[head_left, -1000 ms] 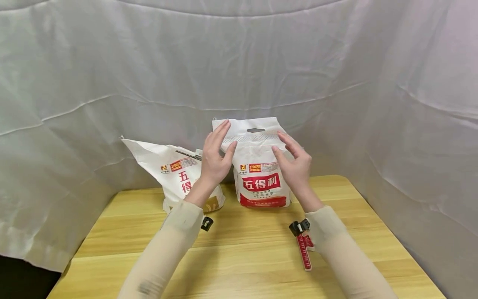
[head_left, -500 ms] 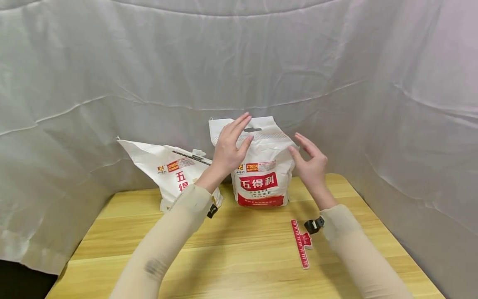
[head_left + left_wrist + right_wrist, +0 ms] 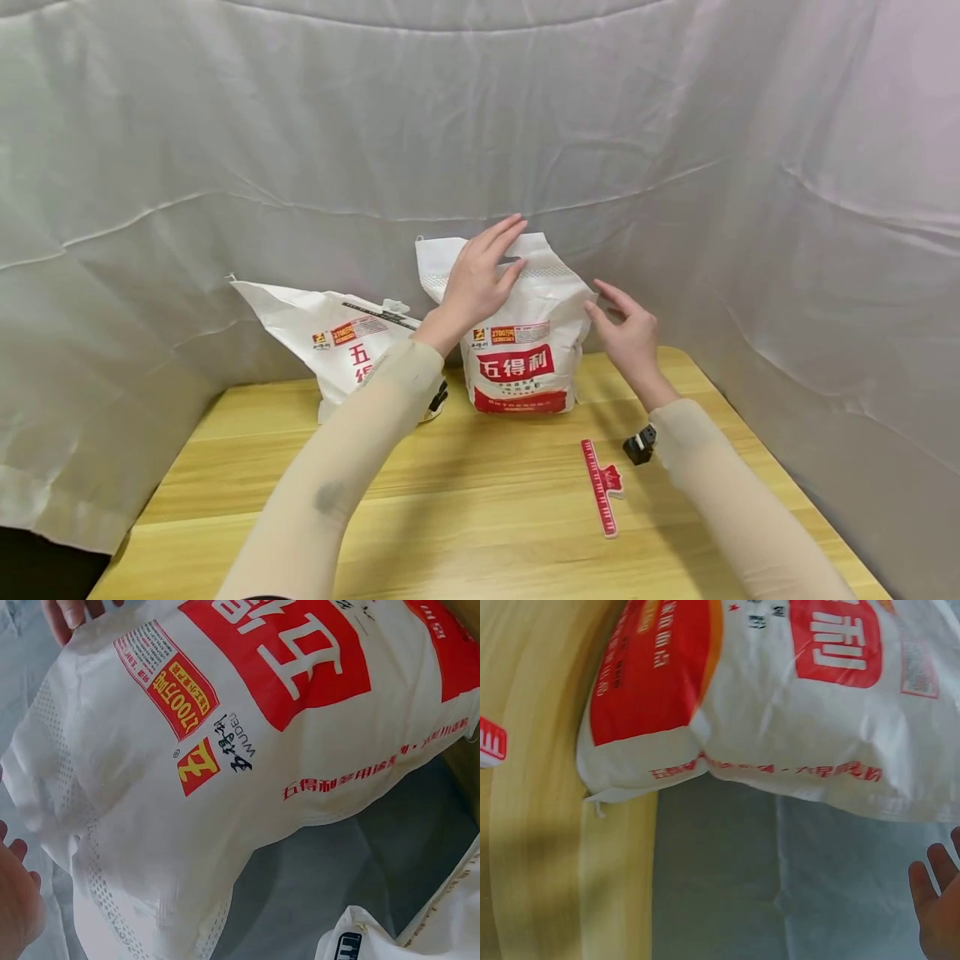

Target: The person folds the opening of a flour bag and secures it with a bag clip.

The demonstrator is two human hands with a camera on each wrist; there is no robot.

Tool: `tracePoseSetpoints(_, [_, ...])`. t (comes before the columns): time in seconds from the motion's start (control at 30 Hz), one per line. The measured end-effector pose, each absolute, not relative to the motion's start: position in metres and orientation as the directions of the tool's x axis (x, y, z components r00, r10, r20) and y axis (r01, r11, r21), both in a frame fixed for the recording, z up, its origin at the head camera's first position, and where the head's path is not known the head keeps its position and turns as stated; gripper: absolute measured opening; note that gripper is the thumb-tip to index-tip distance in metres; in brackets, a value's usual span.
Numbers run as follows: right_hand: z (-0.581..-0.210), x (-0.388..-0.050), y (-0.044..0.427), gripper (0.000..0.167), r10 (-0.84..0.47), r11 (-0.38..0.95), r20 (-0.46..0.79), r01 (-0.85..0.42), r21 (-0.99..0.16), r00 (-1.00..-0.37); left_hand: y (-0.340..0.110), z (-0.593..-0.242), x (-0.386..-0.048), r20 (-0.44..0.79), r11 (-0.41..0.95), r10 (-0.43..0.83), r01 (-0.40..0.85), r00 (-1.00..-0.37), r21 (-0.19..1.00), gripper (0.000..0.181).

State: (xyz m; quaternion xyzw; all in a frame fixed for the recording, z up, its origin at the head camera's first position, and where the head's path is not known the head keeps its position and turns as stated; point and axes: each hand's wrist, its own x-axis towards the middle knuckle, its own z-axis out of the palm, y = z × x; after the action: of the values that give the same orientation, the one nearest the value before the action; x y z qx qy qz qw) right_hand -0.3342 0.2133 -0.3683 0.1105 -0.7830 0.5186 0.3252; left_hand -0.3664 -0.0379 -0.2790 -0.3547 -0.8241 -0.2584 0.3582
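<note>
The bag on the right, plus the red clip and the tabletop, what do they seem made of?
The bag: probably woven or film plastic, faintly shiny, judging by its soft creases. The red clip: likely hard plastic, given its stiff, flat shape and bright color. The tabletop: wood or wood-look laminate, smooth, with visible grain.

Both sleeved arms (image 3: 360, 454) outstretched; left grip (image 3: 478, 282) higher, fingers (image 3: 501, 237) extended; right grip (image 3: 632, 335) lower, thumb (image 3: 597, 317) apart

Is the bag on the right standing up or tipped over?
Standing up: the bag rests on its base on the table, its printed front facing the camera and its top end uppermost.
</note>
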Motion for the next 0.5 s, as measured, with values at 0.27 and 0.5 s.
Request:
tracePoseSetpoints(0.27, [-0.375,-0.341,0.214,0.043,0.138,0.401,0.571,-0.481,-0.779,-0.810,-0.030,-0.275,-0.373,0.699,0.668,0.429,0.722,-0.573,0.182,0.056])
tracePoseSetpoints(0.5, [-0.377,-0.343,0.211,0.038,0.152,0.422,0.602,-0.500,-0.757,-0.784,-0.022,-0.276,-0.377,0.674,0.704,0.431,0.691,-0.600,0.165,0.055])
